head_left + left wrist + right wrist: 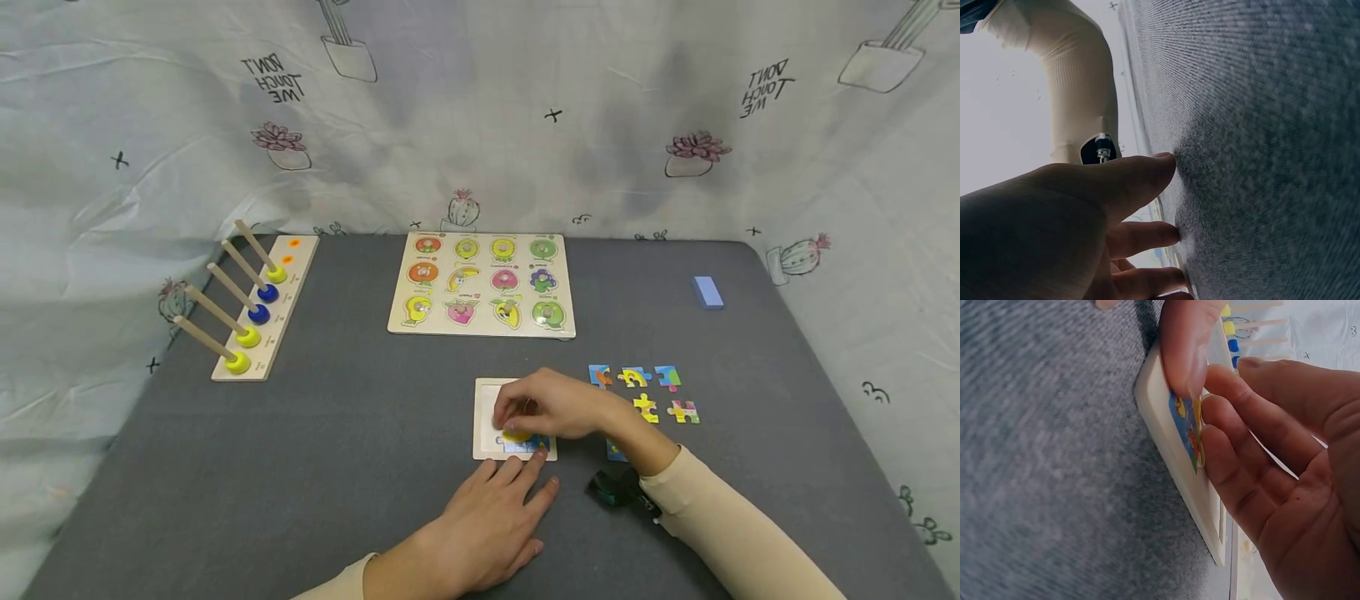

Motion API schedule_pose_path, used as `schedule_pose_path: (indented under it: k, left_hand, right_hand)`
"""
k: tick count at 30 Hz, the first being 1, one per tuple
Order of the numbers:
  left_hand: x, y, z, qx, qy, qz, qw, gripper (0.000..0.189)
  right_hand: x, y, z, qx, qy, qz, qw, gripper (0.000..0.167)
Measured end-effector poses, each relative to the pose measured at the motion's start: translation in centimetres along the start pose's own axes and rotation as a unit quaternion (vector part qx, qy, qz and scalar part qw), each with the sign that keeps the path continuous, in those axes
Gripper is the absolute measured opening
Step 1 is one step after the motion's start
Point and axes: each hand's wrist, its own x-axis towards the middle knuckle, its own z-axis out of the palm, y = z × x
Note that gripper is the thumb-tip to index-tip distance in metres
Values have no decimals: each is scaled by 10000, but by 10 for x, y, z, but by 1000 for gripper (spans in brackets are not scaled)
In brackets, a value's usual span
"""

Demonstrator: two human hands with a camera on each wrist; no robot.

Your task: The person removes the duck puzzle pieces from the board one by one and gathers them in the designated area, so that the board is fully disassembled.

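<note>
A small wooden puzzle tray [483,408] lies on the table, with blue picture pieces [519,447] fitted along its near side. My right hand [558,404] is over the tray, fingers bent, pinching a yellow puzzle piece [516,436] low above the blue ones. Its fingertips [1213,440] are right at the piece, which they partly cover. My left hand [491,525] lies palm down in front of the tray, fingers fairly straight. One left finger [1185,356] presses the tray's near edge and a fitted piece. In the left wrist view, the left thumb [1141,178] touches the grey cloth.
Several loose puzzle pieces [643,407] lie right of the tray, some partly behind my right forearm. Behind stands a wooden fruit board [483,287]. A peg board with rings [258,350] is at the left, a blue block [707,292] at the far right.
</note>
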Motion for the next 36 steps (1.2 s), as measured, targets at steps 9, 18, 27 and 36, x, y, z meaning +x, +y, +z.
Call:
schedule_pose_path:
  k: [9,18,27,36]
  left_hand:
    - [0,0,1,41,32,-5,10000,67]
    - [1,1,0,194,43,-31,9998,66]
    - [2,1,1,207,17,-28,9998,66]
    - [3,1,3,165,-11,-27,9999,66]
  right_hand:
    - [1,2,1,8,-164,0,9999,10]
    - [5,-1,-1,80,-199,-50,9998,11]
    - [3,-1,0,68,-182,-5,9998,13]
    - [2,1,1,154,-160,58,9997,12]
